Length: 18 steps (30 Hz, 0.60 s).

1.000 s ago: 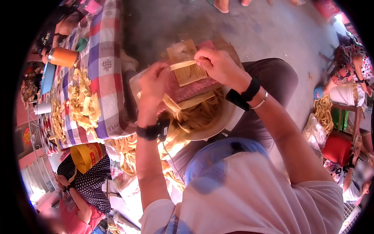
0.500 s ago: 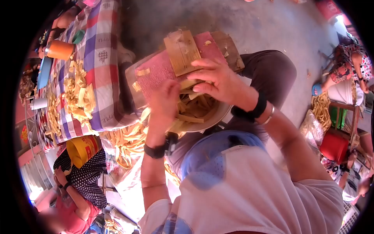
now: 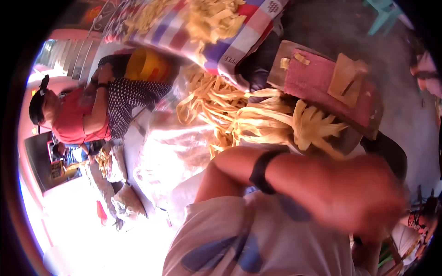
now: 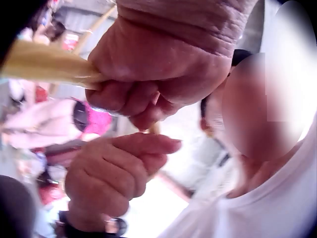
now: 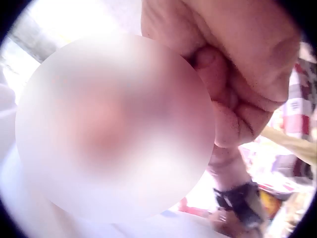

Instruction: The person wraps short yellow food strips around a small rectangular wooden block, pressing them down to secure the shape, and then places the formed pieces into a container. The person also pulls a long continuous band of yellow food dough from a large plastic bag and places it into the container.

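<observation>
My left hand (image 3: pixel 354 198), blurred in the head view, is raised at the right in front of my shirt. In the left wrist view its curled fingers (image 4: pixel 121 96) grip a pale yellow strip (image 4: pixel 49 64) that runs off to the left. Just below, my right hand (image 4: pixel 106 173) pinches a narrow bit of strip between thumb and forefinger, close to the left fingertips. The right wrist view has my right hand (image 5: pixel 237 74) with its fingers curled in; the strip (image 5: pixel 290 144) shows beyond it. My right hand is mostly hidden in the head view.
A wooden board (image 3: pixel 278 66) with pink cloth (image 3: pixel 304 80) carries a wooden block (image 3: pixel 345 83). Yellow strips (image 3: pixel 258 122) lie heaped beside it. A checked cloth (image 3: pixel 230 55) covers the table holding more strips. A person in red (image 3: pixel 73 117) sits at left.
My hands have left the board and come up close to my upper body, the left arm crossing to the right. The head view has turned, so the board appears farther right.
</observation>
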Tool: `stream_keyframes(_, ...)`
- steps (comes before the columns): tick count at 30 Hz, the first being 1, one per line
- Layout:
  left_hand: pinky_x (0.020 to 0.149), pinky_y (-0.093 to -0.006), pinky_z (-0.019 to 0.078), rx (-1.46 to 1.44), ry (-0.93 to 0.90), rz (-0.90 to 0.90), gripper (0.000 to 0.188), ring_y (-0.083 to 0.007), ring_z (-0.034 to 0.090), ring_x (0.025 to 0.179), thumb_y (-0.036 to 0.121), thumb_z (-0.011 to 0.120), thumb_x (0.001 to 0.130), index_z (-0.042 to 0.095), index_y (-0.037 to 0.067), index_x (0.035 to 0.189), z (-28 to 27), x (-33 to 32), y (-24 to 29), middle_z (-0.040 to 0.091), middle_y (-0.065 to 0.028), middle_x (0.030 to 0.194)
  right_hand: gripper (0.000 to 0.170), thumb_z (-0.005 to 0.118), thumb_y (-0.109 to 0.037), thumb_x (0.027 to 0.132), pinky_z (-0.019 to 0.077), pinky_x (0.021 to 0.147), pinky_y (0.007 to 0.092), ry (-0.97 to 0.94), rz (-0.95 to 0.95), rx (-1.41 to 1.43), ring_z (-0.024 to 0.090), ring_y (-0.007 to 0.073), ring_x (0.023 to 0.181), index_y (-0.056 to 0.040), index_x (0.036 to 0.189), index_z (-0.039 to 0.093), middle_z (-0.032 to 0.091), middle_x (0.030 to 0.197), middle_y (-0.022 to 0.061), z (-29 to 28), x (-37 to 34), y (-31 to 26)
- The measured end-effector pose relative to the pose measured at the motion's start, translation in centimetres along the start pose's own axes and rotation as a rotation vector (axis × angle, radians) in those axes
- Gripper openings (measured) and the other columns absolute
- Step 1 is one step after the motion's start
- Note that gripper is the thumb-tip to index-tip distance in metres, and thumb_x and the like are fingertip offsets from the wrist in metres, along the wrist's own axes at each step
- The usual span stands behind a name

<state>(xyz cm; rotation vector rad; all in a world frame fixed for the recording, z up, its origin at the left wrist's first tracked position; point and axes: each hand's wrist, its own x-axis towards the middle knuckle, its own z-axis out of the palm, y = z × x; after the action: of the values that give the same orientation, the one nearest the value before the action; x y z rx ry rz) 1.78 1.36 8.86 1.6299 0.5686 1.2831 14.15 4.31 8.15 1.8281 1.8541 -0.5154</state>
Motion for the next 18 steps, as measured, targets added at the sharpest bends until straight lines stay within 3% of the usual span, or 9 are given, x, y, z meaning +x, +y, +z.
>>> stream_keyframes(2,0.057,-0.0420,0.0437,0.066,-0.138,0.187,0.020,-0.0351,0.058,0.067,0.024,0.057,0.077,0.060,0.004,0.077,1.3,2.1,3.8,0.058,-0.0153,0.068,0.015,0.053,-0.015,0.082,0.0453,0.066,0.0335,0.007,-0.256,0.376,0.057,0.0189,0.078,-0.0026,0.080,0.061,0.058,0.078,0.0101,-0.1,0.4,5.0)
stream_keyframes(5,0.061,-0.0430,0.0452,0.050,-0.189,0.005,0.019,-0.0386,0.058,0.072,0.020,0.055,0.079,0.060,0.001,0.082,0.9,2.4,2.6,0.059,-0.0188,0.074,0.029,0.049,-0.025,0.088,0.0469,0.072,0.0301,0.031,-0.629,0.956,0.059,0.0200,0.084,0.0004,0.093,0.062,0.060,0.092,0.0123,-1.0,1.2,12.6)
stream_keyframes(7,0.065,-0.0423,0.0465,-0.251,0.079,-0.115,0.021,-0.0385,0.059,0.077,0.019,0.052,0.083,0.058,0.001,0.093,2.1,1.7,0.2,0.061,-0.0200,0.080,0.039,0.046,-0.031,0.092,0.0481,0.076,0.0278,0.047,-0.858,1.353,0.060,0.0207,0.089,0.0023,0.102,0.063,0.062,0.101,0.0137,-1.5,1.9,17.9)
stream_keyframes(9,0.067,-0.0401,0.0475,-0.251,0.137,-0.302,0.025,-0.0360,0.061,0.078,0.018,0.052,0.085,0.053,0.002,0.104,2.2,0.8,-1.1,0.061,-0.0195,0.082,0.047,0.046,-0.037,0.092,0.0466,0.077,0.0230,0.617,-0.612,1.045,0.060,0.0172,0.093,0.0011,0.119,0.056,0.062,0.107,0.0112,1.1,2.2,9.7)
stream_keyframes(10,0.069,-0.0384,0.0479,-0.266,0.202,-0.323,0.029,-0.0317,0.062,0.076,0.017,0.054,0.084,0.050,0.002,0.109,2.5,0.4,-2.8,0.061,-0.0175,0.081,0.032,0.043,-0.015,0.094,0.0465,0.076,0.0223,0.915,-0.662,0.627,0.060,0.0128,0.085,-0.0023,0.119,0.057,0.065,0.104,0.0067,0.9,2.5,6.8)
stream_keyframes(11,0.059,-0.0300,0.0435,-0.375,0.203,-0.447,0.025,-0.0109,0.052,0.065,0.009,0.049,0.087,0.049,0.002,0.111,2.4,0.0,-3.6,0.054,-0.0046,0.071,0.030,0.044,-0.008,0.091,0.0474,0.076,0.0236,0.887,-0.709,0.676,0.060,0.0130,0.089,0.0000,0.116,0.059,0.064,0.109,0.0085,1.6,3.7,6.5)
stream_keyframes(12,0.059,-0.0300,0.0435,-0.379,0.197,-0.447,0.025,-0.0109,0.052,0.065,0.009,0.049,0.087,0.049,0.002,0.111,2.9,-0.7,-5.0,0.054,-0.0046,0.071,0.030,0.044,-0.008,0.091,0.0474,0.076,0.0236,0.889,-0.703,0.674,0.060,0.0130,0.089,0.0000,0.116,0.059,0.064,0.109,0.0085,2.1,4.0,5.8)
stream_keyframes(14,0.057,-0.0272,0.0427,-0.306,0.423,-0.448,0.022,-0.0084,0.051,0.062,0.007,0.048,0.087,0.053,0.002,0.108,4.1,-1.9,-8.5,0.053,-0.0033,0.068,0.031,0.044,-0.002,0.087,0.0478,0.075,0.0244,0.686,-0.457,0.664,0.061,0.0124,0.086,-0.0003,0.113,0.061,0.065,0.105,0.0104,3.1,4.3,4.4)
stream_keyframes(18,0.054,-0.0286,0.0436,-0.301,0.378,-0.552,0.018,-0.0139,0.055,0.059,0.012,0.053,0.086,0.058,0.001,0.100,3.1,-3.1,-10.3,0.057,-0.0065,0.068,0.023,0.046,0.000,0.085,0.0477,0.073,0.0256,0.798,-0.750,0.735,0.061,0.0115,0.079,0.0029,0.101,0.063,0.066,0.090,0.0090,4.4,6.0,3.8)
